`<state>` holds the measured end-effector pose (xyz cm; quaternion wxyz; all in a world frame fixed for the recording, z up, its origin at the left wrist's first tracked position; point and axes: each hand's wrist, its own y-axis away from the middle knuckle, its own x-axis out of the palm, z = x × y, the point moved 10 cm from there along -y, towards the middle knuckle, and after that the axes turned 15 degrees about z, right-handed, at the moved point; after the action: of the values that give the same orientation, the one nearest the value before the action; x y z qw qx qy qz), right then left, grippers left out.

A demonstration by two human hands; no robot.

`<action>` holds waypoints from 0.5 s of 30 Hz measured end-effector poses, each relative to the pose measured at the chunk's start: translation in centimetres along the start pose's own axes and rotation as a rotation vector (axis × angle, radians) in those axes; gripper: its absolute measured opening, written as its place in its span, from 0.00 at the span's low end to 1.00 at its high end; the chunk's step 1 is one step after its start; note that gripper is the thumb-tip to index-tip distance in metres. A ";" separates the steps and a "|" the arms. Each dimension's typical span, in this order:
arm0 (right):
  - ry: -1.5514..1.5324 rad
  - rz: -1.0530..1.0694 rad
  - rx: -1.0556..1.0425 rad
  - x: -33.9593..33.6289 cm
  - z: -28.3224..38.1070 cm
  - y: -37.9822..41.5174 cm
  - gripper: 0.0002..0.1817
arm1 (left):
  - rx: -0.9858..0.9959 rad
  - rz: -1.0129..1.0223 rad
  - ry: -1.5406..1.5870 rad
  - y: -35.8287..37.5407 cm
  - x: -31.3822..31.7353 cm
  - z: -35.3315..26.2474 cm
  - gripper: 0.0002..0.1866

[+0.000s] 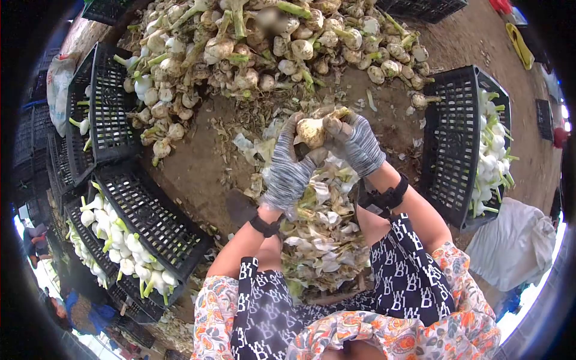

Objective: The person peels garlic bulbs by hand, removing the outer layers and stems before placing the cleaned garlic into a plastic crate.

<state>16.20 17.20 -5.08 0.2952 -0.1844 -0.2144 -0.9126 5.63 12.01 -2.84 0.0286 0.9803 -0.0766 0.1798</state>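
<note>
A brownish, dirt-marked garlic bulb (311,132) is held up between my two gloved hands, its short stem pointing right. My left hand (289,173), in a grey striped glove, curls its fingers and thumb round the bulb's left side and underside. Closed at the bulb's right, by the stem, is my right hand (360,146) in a matching glove; its fingertips partly cover the stem. Below the hands, between my knees, lies a heap of peeled garlic skins (327,234). A large pile of untrimmed garlic (264,54) spreads over the ground ahead.
To the right stands a black crate (451,144) with cleaned white garlic (493,153). Another black crate (153,207) with white garlic (123,246) is at left, below a further crate (111,108). A white sack (510,243) lies at right. People are at the lower left.
</note>
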 end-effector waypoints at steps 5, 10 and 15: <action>0.210 0.049 -0.002 0.0 0.8 0.0 0.14 | -0.058 -0.023 0.162 0.5 0.2 -0.4 0.34; 0.481 0.097 -0.003 0.5 2.1 0.0 0.14 | -0.304 -0.039 0.334 1.3 -1.0 3.1 0.30; 0.533 0.098 0.078 0.8 1.3 1.1 0.15 | -0.417 0.005 0.629 1.3 -0.6 4.8 0.31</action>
<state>16.51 16.65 -3.30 0.3920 0.0635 -0.1548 -0.9046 6.56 10.45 -7.54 0.2493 0.8502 -0.1014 0.4524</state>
